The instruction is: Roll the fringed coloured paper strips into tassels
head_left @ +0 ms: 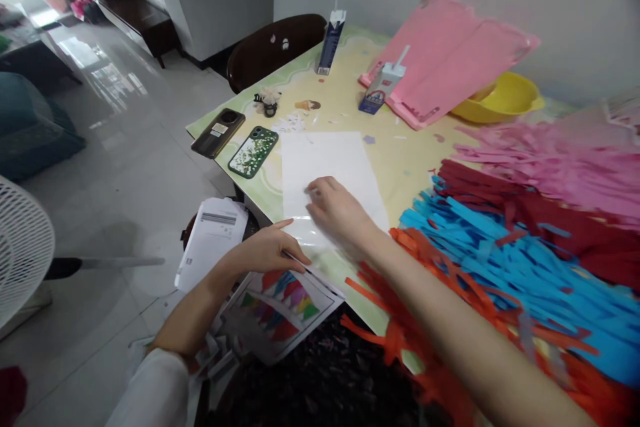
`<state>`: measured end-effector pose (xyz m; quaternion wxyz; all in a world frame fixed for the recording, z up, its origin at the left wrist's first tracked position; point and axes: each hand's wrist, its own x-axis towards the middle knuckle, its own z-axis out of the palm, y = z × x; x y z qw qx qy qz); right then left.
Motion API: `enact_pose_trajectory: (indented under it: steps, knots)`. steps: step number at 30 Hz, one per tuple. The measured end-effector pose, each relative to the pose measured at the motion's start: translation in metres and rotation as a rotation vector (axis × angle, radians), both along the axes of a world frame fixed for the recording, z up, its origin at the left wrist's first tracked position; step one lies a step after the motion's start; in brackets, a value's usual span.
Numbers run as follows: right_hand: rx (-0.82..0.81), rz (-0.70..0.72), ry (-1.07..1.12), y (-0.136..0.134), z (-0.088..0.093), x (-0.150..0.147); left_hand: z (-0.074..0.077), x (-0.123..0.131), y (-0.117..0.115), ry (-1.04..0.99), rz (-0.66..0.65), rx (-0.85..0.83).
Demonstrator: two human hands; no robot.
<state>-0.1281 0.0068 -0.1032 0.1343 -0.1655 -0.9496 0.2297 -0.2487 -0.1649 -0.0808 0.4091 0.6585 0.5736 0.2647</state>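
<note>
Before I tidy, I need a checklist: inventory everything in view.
Patterned table: 1, yellow, green, centre
Rectangular sheet: 1, white, on table
Printed sheet: 1, multicoloured, table's near edge
Fringed strips: many, pink, dark red, blue, orange, right
Rectangular phones: 2, dark and green, table's left
Drink cartons: 2, blue and white, far side
Folded plastic board: 1, pink, far right
Plastic bowl: 1, yellow, beside board
Small trinket: 1, black, cream, beyond phones
Tiny scraps: many, white, near trinket
Flat packet: 1, white, left of table
Glossy chair: 1, brown, beyond table
Round fan: 1, white, left edge
Blurred furniture: several, dark, teal, upper left
Left hand: 1, holding printed sheet
Right hand: 1, over rectangular sheet
</note>
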Motion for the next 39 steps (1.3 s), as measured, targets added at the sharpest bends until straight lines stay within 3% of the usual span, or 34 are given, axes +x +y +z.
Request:
enact_pose_trajectory:
  steps: [3, 8, 15, 21, 25, 29, 33, 39]
  knots:
    - [0.095, 0.091, -0.035, 0.006, -0.005, 0.037, 0.001, -0.001, -0.004, -0.008, -0.003, 0.011]
    - [0.194, 0.181, -0.083, -0.017, -0.012, 0.076, 0.005, 0.003, -0.014, 0.036, -0.053, 0.025]
    - [0.183, 0.162, -0.066, -0.033, -0.013, 0.082, 0.022, 0.022, -0.011, 0.02, -0.169, 0.121]
    - [0.171, 0.176, -0.055, -0.034, -0.011, 0.086, 0.012, 0.02, 0.013, -0.038, -0.112, 0.013]
    - [0.061, 0.164, -0.019, -0.018, -0.002, 0.076, 0.006, 0.019, 0.015, -0.048, -0.095, -0.004]
    - [-0.08, -0.103, -0.006, 0.002, 0.006, 0.044, 0.006, 0.019, 0.013, -0.042, -0.095, -0.008]
    - [-0.016, -0.15, 0.012, 0.008, 0.007, 0.015, 0.006, 0.02, 0.014, -0.028, -0.088, -0.016]
    - [0.087, -0.155, -0.069, 0.005, 0.007, 0.003, 0.004, 0.02, 0.014, -0.011, -0.092, -0.011]
